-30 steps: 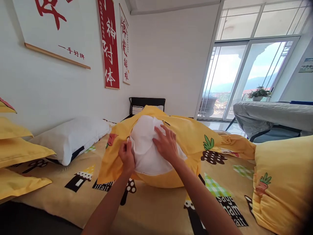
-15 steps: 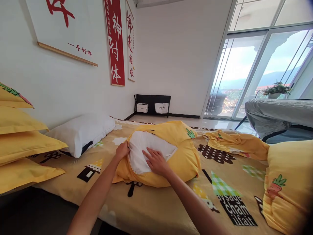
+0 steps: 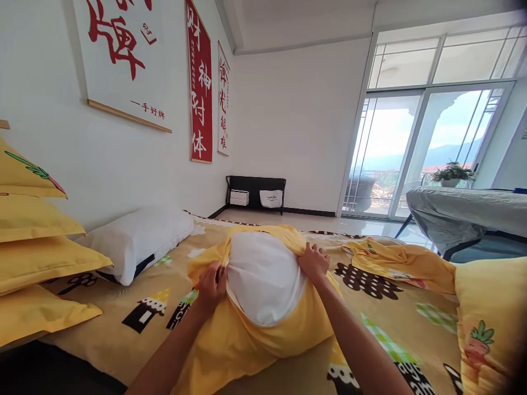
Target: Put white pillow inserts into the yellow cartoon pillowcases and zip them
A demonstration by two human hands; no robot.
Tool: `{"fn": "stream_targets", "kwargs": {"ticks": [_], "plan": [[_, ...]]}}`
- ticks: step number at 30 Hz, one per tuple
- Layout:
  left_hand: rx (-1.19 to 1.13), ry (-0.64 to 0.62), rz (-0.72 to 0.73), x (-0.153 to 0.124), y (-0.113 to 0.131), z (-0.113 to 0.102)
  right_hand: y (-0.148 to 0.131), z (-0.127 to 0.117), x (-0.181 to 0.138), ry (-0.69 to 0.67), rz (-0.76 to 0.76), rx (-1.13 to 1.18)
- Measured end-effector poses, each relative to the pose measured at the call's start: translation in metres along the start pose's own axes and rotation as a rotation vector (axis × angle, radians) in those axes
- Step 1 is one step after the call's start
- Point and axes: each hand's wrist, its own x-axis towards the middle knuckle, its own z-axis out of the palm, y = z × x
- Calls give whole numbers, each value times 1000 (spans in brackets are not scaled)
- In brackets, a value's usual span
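Observation:
A white pillow [image 3: 263, 274] lies in front of me, partly inside a yellow pillowcase [image 3: 284, 343]. The case's opening faces up, with a broad patch of white showing through it. On the left edge of that opening, my left hand [image 3: 213, 285] is closed on the yellow cloth. Across from it, my right hand [image 3: 315, 260] has its fingers curled over the right edge, gripping the fabric. Part of the pillow is hidden by the case.
A patterned bedsheet [image 3: 111, 351] spreads underneath. Yellow pillows [image 3: 45, 258] are stacked at left, beside a white pillow [image 3: 140, 236]. At right lie a crumpled yellow pillowcase [image 3: 405, 263] and a yellow pillow [image 3: 494, 307]. A covered table [image 3: 465, 211] stands beyond.
My right hand has moved from the white pillow to the right edge of the opening. The opening is spread wider, and the case's near side has come toward me. The view has tilted up.

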Motion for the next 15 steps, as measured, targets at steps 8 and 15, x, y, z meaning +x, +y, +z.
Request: {"fn": "stream_targets", "kwargs": {"ticks": [8, 15], "plan": [[-47, 21, -171, -5, 29, -31, 14, -11, 6, -151, 81, 50], [-59, -335, -358, -21, 60, -60, 12, -11, 5, -212, 64, 95]]}}
